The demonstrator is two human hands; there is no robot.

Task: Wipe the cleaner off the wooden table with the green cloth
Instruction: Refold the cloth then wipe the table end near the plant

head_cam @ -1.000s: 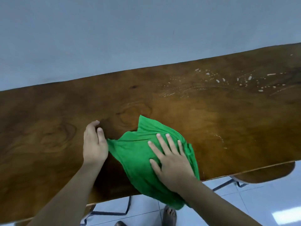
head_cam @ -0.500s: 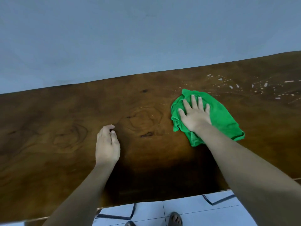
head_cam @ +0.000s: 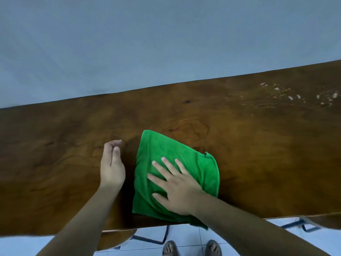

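The green cloth [head_cam: 166,156] lies spread on the dark wooden table [head_cam: 55,154], near its front edge, with a corner hanging over the edge. My right hand [head_cam: 175,185] presses flat on the cloth with the fingers spread. My left hand [head_cam: 112,163] rests on its edge on the bare wood just left of the cloth, fingers loosely curled and holding nothing. White flecks and streaks of cleaner [head_cam: 295,95] sit on the table's far right part, well away from the cloth.
A blue-grey wall [head_cam: 166,43] runs along the table's far edge. Below the front edge are a white tiled floor [head_cam: 184,235], dark metal frame bars [head_cam: 153,239] and my feet in sandals [head_cam: 191,248].
My right hand has dragged the cloth from the far side, next to the cleaner flecks, back toward the front edge and to the left. My left hand has stayed in about the same place.
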